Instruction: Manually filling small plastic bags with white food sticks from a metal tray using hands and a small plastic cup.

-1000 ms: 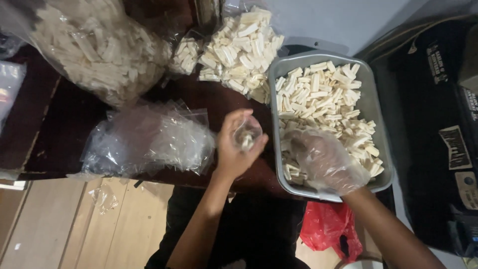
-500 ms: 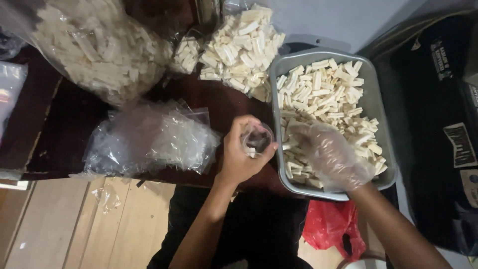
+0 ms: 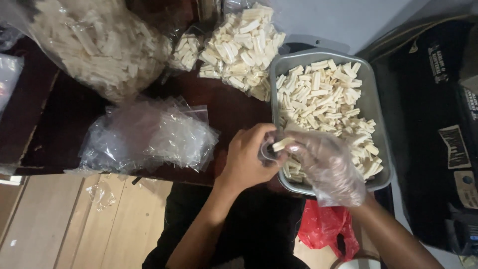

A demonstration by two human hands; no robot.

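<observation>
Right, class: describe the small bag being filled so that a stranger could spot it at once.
Start at the grey tray of pale sticks. At its near left corner, the bare left hand grips a small clear bag. Unlike the loose heap of empty bags to its left, it is held open, with the gloved right hand feeding in sticks.

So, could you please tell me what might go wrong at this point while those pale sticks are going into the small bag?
1. The small clear bag in the left hand has a narrow mouth, so the pale stick pinched by the gloved right hand could miss it.
2. Both hands meet over the near rim of the grey tray, so a dropped stick might land on the dark table.
</observation>
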